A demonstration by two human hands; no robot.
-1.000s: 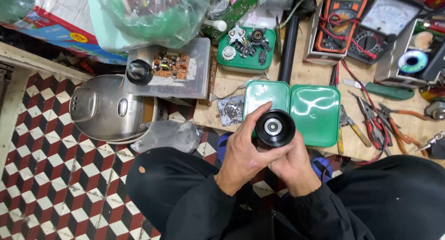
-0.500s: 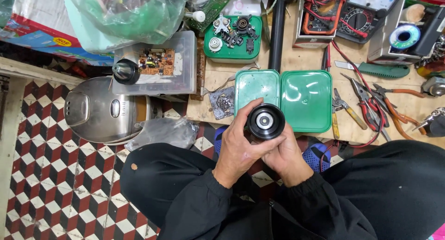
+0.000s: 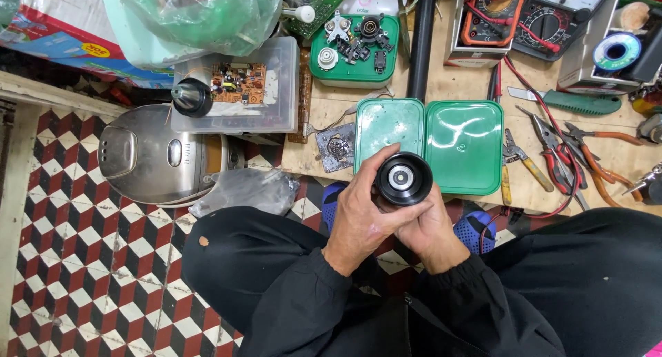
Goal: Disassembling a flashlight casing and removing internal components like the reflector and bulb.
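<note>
**Both hands wrapped around a black round part at lower centre**

The left hand [image 3: 362,216] curls its fingers over the top and left side of a black round part [image 3: 403,179], gripping it. The right hand [image 3: 433,231] closes on it from below and the right, so the part sits clamped between both, its white-ringed face turned up to the camera, just below the middle of the frame.

Just above it lies an open green tin [image 3: 463,145], both halves flat on the wooden bench [image 3: 441,78]. Right of the tin lie pliers [image 3: 557,160] and a red wire. At upper centre a green tray [image 3: 331,71] holds small parts. At left centre, on the chequered floor [image 3: 83,274], stands a silver rice cooker [image 3: 148,157], with a clear box [image 3: 272,102] holding a circuit board above it.
</note>
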